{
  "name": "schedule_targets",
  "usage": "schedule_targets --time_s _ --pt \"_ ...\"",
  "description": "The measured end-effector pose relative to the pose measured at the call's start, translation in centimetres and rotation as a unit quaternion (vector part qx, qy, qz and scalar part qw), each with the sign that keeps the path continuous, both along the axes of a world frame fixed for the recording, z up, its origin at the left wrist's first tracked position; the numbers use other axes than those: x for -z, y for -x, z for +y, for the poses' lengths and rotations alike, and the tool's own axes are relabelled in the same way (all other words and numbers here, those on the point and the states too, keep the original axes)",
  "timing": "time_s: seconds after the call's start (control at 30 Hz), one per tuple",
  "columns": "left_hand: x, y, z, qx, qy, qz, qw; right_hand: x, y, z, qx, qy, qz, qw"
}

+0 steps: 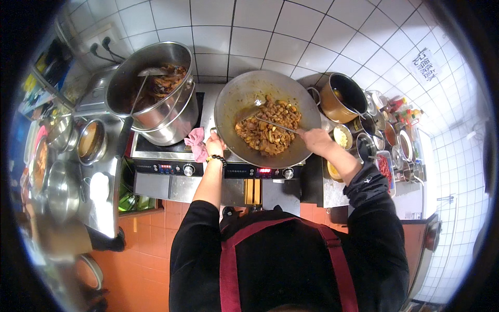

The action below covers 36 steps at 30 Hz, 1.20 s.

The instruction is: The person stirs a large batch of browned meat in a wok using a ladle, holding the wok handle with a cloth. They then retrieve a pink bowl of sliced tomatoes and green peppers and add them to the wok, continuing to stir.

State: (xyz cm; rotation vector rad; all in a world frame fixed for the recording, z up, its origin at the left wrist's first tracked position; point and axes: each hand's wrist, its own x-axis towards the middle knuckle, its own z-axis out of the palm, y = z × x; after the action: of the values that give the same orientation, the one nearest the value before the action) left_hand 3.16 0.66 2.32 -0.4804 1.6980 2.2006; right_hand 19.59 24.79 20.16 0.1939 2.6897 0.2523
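A large metal wok sits on an induction cooktop and holds a browned mix of chopped meat with paler pieces in it. My left hand, wearing a beaded bracelet, grips the wok's handle at its left side. A crumpled pink cloth lies beside that hand. My right hand reaches over the wok's right rim, closed around a long-handled metal cooking ladle or spatula. The tool's shaft crosses the food; its head rests at the left of the food and is hard to make out.
At left stands a tall steel stockpot with dark food and a skimmer. A brown pot, a bowl of chopped pale food and a tray of red pieces crowd the right. Steel bowls line the left counter.
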Motion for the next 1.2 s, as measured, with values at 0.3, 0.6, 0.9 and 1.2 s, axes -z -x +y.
schedule_targets --time_s 0.3,0.6,0.9,1.2 --pt "-0.1 0.0 0.1 -0.004 -0.057 -0.006 0.998 -9.3 -6.0 2.0 -0.112 -0.110 0.056 0.986" --pt "-0.5 -0.3 -0.1 -0.009 -0.087 -0.013 0.996 -12.3 -15.5 -0.9 0.016 -0.054 0.091 0.994" --pt "-0.6 -0.2 0.0 -0.016 -0.083 -0.016 0.996 -3.5 -15.4 -2.5 0.088 -0.044 -0.025 0.995" --pt "0.3 0.2 0.1 -0.006 -0.092 -0.005 0.996 4.1 -8.9 -3.1 0.182 0.107 0.042 0.977"
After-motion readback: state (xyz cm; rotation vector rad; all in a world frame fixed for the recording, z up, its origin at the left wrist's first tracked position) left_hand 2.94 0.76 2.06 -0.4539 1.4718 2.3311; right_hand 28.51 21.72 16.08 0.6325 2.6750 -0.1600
